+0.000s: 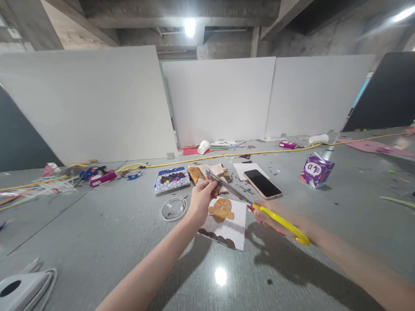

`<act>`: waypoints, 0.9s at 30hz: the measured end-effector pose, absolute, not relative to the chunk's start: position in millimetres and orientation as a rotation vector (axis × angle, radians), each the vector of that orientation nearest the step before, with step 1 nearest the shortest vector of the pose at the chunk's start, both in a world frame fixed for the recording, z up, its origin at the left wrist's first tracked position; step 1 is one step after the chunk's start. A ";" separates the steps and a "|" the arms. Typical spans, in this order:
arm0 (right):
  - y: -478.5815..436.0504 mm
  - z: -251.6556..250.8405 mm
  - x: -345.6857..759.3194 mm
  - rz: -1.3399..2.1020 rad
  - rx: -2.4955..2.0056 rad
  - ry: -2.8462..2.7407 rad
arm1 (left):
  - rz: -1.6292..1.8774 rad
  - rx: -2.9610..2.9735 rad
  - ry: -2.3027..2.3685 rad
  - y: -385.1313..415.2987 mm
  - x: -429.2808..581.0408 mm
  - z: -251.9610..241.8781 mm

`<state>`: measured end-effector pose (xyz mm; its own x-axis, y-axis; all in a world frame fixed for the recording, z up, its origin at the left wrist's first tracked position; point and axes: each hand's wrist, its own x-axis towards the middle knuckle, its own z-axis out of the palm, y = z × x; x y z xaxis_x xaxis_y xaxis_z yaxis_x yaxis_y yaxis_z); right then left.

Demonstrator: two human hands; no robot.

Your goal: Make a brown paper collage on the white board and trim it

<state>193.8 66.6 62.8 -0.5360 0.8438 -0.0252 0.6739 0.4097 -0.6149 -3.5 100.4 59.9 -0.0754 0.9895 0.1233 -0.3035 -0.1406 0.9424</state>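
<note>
My right hand (266,217) grips a pair of scissors (231,188) with yellow and red handles. Their long metal blades point up and to the left. At the blade tips, my left hand (201,198) is closed in a pinch; whatever its fingers hold is too small and hidden to name. Below both hands lies a white square board (239,224) with tan pieces in the middle and dark rounded pieces along its near edge. Behind the left hand are crumpled tan and brown scraps (197,173), partly covered by the hand and blades.
A pebble-patterned board (171,179) and a ring-shaped tape roll (163,211) lie left. A phone (263,184) partly covers white paper (241,169). Right stands a purple drink carton (317,170). A yellow cable (181,162) runs across behind, before white panels (220,101).
</note>
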 end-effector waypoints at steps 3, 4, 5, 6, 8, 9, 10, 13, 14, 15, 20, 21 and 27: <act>64.6 66.2 192.7 0.831 -1.338 -2.393 | 1.470 1.046 0.951 101.1 -4.5 59.4; 64.3 66.8 192.5 0.824 -1.339 -2.395 | 1.466 1.050 0.952 101.4 -4.8 59.4; 64.1 67.0 192.5 0.818 -1.343 -2.396 | 1.464 1.055 0.954 101.6 -5.1 59.3; 64.2 67.1 192.6 0.816 -1.348 -2.398 | 1.462 1.059 0.955 101.8 -5.4 59.3; 64.5 67.0 192.8 0.828 -1.358 -2.400 | 1.458 1.067 0.960 102.3 -6.1 59.1; 64.7 66.8 192.9 0.831 -1.364 -2.398 | 1.456 1.070 0.962 102.6 -6.5 59.0; 64.9 66.6 193.0 0.832 -1.369 -2.395 | 1.453 1.073 0.964 102.9 -6.8 58.8; 66.0 65.0 193.5 0.815 -1.378 -2.390 | 1.446 1.082 0.969 103.7 -7.9 58.3; 66.4 64.2 193.8 0.814 -1.380 -2.385 | 1.445 1.085 0.970 103.8 -8.1 58.1; 66.9 63.2 194.1 0.820 -1.378 -2.378 | 1.443 1.089 0.972 103.9 -8.4 58.0; 67.9 61.6 195.3 0.864 -1.367 -2.339 | 1.430 1.095 0.979 104.1 -8.6 57.8; 67.4 62.5 195.0 0.870 -1.370 -2.336 | 1.429 1.093 0.981 104.2 -8.7 57.9; 67.6 63.9 191.1 0.784 -1.471 -2.310 | 1.422 1.068 0.989 104.6 -9.5 57.9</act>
<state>191.1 67.6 63.9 -0.4355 0.8991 -0.0437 0.7401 0.3300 -0.5860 -9.5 104.6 57.9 -0.0490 0.9941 0.0965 -0.2551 -0.1059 0.9611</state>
